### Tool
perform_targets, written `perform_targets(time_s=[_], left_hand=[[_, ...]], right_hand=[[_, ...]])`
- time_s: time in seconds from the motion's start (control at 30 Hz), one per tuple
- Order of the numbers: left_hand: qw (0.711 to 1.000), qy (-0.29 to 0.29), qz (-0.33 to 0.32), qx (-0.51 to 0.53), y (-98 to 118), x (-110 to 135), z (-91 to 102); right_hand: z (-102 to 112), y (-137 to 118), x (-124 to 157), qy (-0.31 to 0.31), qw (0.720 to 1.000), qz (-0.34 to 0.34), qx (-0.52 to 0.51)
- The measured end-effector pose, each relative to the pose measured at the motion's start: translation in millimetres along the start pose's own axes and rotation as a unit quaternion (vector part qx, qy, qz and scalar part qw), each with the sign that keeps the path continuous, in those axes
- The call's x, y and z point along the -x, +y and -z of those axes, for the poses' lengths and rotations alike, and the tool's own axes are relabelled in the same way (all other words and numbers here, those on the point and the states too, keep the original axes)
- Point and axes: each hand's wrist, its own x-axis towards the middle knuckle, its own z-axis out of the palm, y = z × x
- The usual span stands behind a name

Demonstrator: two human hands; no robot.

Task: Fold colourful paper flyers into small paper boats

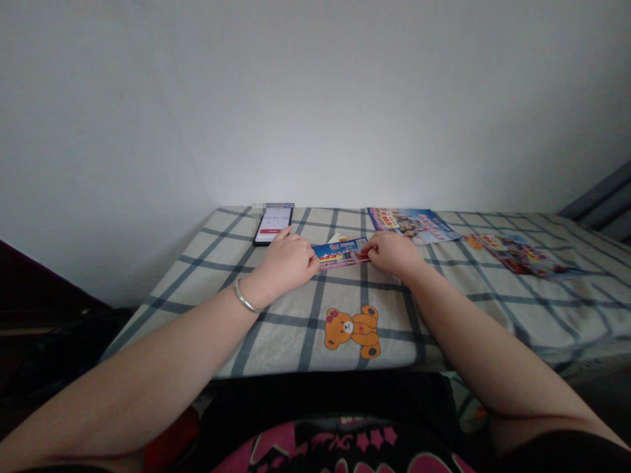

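A colourful printed leaflet (341, 254), mostly blue with yellow and pink print and a small QR code, stretches between my two hands over the table. My left hand (290, 261), with a silver bangle at the wrist, pinches its left end. At the right end, the fingers of my right hand (393, 255) are closed on the paper. The leaflet shows as a narrow strip; whether it is folded I cannot tell. Behind it a small pale, yellowish piece of paper (338, 238) peeks out.
A phone (274, 225) showing a timer lies just beyond my left hand. Two more printed leaflets lie to the right, one near the wall (419, 225) and another nearer (532, 255). The checked tablecloth (276, 341) bears a printed bear. A white wall (315, 105) rises behind.
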Motion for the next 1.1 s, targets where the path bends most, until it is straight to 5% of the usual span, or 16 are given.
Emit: perform_targets(time_s=[0.47,0.83,1.1], left_hand=[[0.999,-0.009,-0.024,0.032,-10,-1,-9.2],[0.998,0.018,0.047,0.041,-5,3,-13.7],[0.996,0.006,-0.006,0.091,-11,4,-31.0]], right_hand=[[4,5,1,-0.008,0.996,-0.078,0.046],[-17,15,-5,0.057,0.996,0.051,-0.043],[-26,9,-7,0.063,0.99,0.085,-0.093]])
